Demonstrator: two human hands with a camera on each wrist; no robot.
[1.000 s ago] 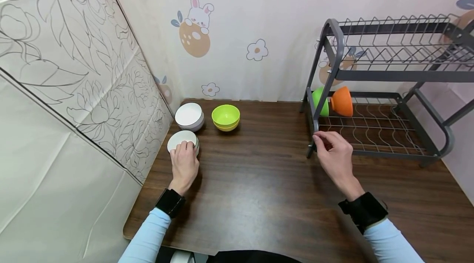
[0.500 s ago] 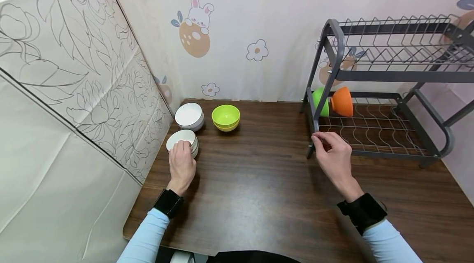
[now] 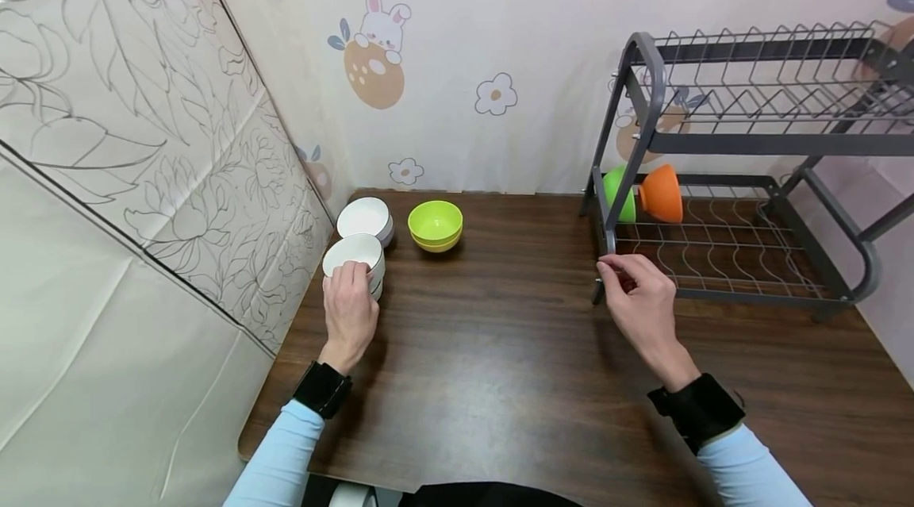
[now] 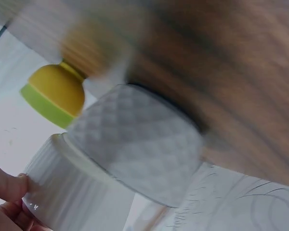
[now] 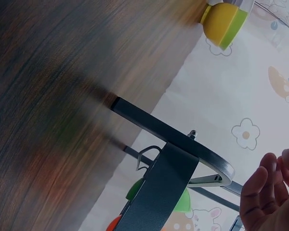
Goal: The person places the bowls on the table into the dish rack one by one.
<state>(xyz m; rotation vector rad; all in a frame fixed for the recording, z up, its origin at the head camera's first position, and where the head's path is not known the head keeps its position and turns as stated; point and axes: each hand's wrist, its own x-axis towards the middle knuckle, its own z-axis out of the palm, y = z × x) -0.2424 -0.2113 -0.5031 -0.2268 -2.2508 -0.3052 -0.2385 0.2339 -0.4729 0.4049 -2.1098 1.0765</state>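
Observation:
My left hand (image 3: 350,309) pinches the rim of a white bowl (image 3: 352,250) at the table's left side. Its ribbed wall (image 4: 82,192) shows in the left wrist view, just above a second white bowl (image 4: 139,144) with a diamond pattern. I cannot tell whether the two still touch. Thumb and fingers of my right hand (image 3: 645,305) are loosely curled with nothing between them, close to the front left post of a dark dish rack (image 3: 757,144). A green cup (image 3: 627,197) and an orange cup (image 3: 660,194) lie sideways on the rack's lower tier.
Behind the held bowl stands another white stack (image 3: 364,217). To its right a lime green bowl (image 3: 435,220) sits on a yellow bowl (image 3: 437,246). The wooden table (image 3: 485,364) meets a patterned wall (image 3: 457,39) at the back and a side panel (image 3: 143,197) on the left.
My left hand has raised the upper white bowl off its stack, first tilting it slightly; more of the bowl beneath shows. The right hand has barely shifted left.

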